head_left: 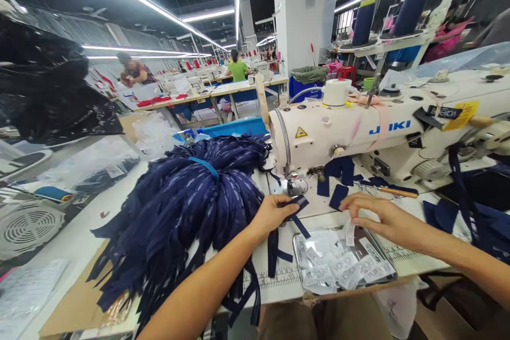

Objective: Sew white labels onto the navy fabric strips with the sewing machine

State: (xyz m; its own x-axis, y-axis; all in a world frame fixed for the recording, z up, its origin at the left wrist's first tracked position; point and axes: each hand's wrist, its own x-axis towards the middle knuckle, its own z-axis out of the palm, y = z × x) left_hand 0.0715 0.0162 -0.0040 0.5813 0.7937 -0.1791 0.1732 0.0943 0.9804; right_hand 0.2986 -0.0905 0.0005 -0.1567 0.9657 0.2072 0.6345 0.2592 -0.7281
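Left hand point(273, 213) pinches a navy strip point(302, 203), a bundle point(191, 196) crowding its left; right hand point(372, 218) pinches a label point(350, 235) above a tray point(298, 260) by the tabletop's point(274, 291) edge.

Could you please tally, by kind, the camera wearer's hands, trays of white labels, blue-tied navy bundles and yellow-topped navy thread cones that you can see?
Wearer's hands: 2 (left hand, right hand)
Label tray: 1
Blue-tied navy bundle: 1
Yellow-topped navy thread cones: 2
Total: 6
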